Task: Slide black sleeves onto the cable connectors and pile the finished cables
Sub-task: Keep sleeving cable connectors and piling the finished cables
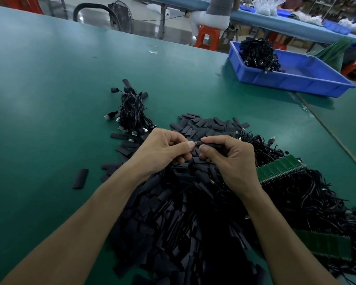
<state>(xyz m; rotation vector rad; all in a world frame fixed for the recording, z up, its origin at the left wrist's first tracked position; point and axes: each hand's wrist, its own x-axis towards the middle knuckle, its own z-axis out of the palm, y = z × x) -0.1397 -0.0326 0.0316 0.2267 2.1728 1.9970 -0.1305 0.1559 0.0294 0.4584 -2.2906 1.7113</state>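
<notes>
Both forearms come up from the lower edge, and the two hands meet above the middle of the green table [49, 89]. The left hand [162, 150] shows us its back. Its fingers are curled in, and its thumb and forefinger pinch the small tip of a connector [196, 143]. The right hand [232, 161] faces it, also curled, and holds one black sleeve [211, 143] between thumb and forefinger, with the other fingers folded under. Sleeve and connector touch end to end, just above the heap. We cannot tell how far the connector sits inside the sleeve.

Under the hands lies one big heap of loose sleeves [179, 219], far too many for us to count. One single sleeve [81, 178] lies apart on the left. Behind the left hand we count one pile of finished cables [132, 114], with metal plugs showing at its near side. On the right lies one mass of black cables [308, 198]. In it we count two strips of green boards, the upper strip [282, 167] near the right hand and the lower strip [325, 245] closer to us. One blue tray [296, 81] stands at the far right, with one more bundle of cables [257, 54] in its far corner.
</notes>
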